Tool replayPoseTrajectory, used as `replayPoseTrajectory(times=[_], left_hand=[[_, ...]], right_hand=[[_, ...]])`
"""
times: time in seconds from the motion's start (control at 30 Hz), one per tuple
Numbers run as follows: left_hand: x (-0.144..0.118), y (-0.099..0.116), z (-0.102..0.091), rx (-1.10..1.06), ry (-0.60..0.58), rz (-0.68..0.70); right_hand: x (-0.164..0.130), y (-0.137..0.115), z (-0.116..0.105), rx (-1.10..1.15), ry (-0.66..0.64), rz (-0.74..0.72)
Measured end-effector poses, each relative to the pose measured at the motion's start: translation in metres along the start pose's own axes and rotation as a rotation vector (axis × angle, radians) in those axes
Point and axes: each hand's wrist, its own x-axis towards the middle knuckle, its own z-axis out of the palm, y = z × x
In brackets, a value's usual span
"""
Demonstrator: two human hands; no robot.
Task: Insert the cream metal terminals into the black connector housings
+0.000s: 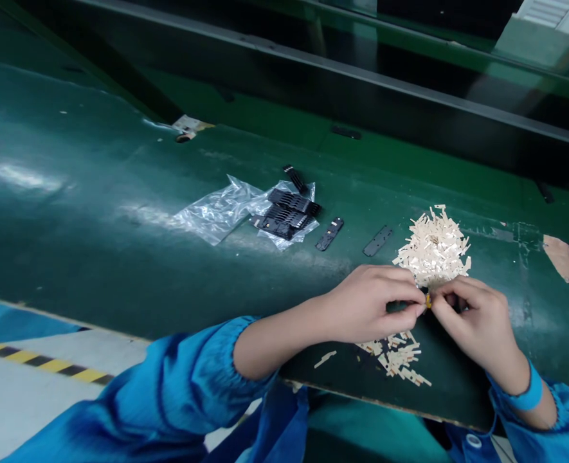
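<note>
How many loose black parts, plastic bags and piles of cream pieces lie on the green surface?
Flat black plastic parts lying loose outside the bag: 3
Clear plastic bag holding black parts: 1
Piles of small cream plastic pieces: 2
Total: 6

Head camera, looking forward and steeply down over a green worktop.

The single view sat at the person's head, close above the near edge of the worktop, and faced across it toward a dark rail at the far side. It was tilted, so the worktop's edge ran slantwise from lower left to lower right. The left hand and right hand lay low and right of centre, near the lens, with blue sleeves filling the bottom. A strip of floor with yellow-black tape showed at lower left. No second view shared the scene.
</note>
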Motion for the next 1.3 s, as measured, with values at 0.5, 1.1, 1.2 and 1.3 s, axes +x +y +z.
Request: replayPoseTrajectory(times=[0.5,1.1,1.2,1.3], left_hand=[[0.006,-0.002,-0.002,-0.227,0.286,-0.135],[0.002,-0.001,0.009,-0.232,0.196,-0.271],[0.002,-0.002,0.011,-0.203,0.179,-0.258],[0.002,-0.002,0.011,-0.206,0.169,-0.268]], right_hand=[[0.0,0.001,-0.005,1.126,-0.219,0.597],[-0.004,-0.009,0.008,0.379,0.072,0.151],[-0.005,-0.011,0.007,0.293,0.098,0.075],[-0.006,-0.013,0.005,0.257,0.117,0.024]])
